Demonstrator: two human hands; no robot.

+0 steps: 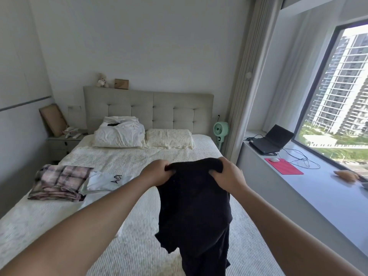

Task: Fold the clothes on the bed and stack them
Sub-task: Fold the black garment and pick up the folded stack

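Note:
A black garment (195,212) hangs in the air over the right half of the bed (127,246). My left hand (157,172) grips its top edge on the left, and my right hand (227,174) grips the top edge on the right. The cloth droops down in loose folds below both hands. On the bed's left side lies a folded pink plaid garment (59,180), with a folded white garment with black lettering (107,181) beside it on its right.
Two pillows (169,138) and a bundled white duvet (119,132) lie at the headboard. A nightstand (63,144) stands at the far left. A window ledge on the right carries a laptop (272,140), a red mouse pad (283,166) and cables. A green fan (221,130) stands beside the bed.

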